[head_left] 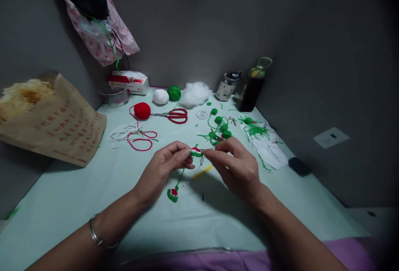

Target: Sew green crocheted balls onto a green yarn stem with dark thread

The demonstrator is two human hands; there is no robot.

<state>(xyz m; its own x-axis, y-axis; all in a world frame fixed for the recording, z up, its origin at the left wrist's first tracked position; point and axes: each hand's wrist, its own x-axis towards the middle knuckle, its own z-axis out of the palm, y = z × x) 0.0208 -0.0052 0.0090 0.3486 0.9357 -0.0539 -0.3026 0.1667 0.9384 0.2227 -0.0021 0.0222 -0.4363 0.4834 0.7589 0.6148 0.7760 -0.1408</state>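
Between the thumb and fingers of my left hand (176, 158) is a small crocheted piece (195, 153) in red, white and green. The fingertips of my right hand (238, 165) are pinched together at the piece's right edge; whatever thin thing they grip is too small to make out. Below the hands, a second crocheted piece (173, 195) with red, white and green bands lies on the table, a green strand running up from it toward my left hand. A crochet hook with a yellow handle (203, 172) rests on the table between my hands.
Red-handled scissors (177, 116) lie behind, beside a red yarn ball (142, 111). White stuffing (195, 94), a pen cup (227, 86) and a dark bottle (252, 90) stand at the back. Small green balls (223, 128) lie right, a paper bag (71, 125) left.
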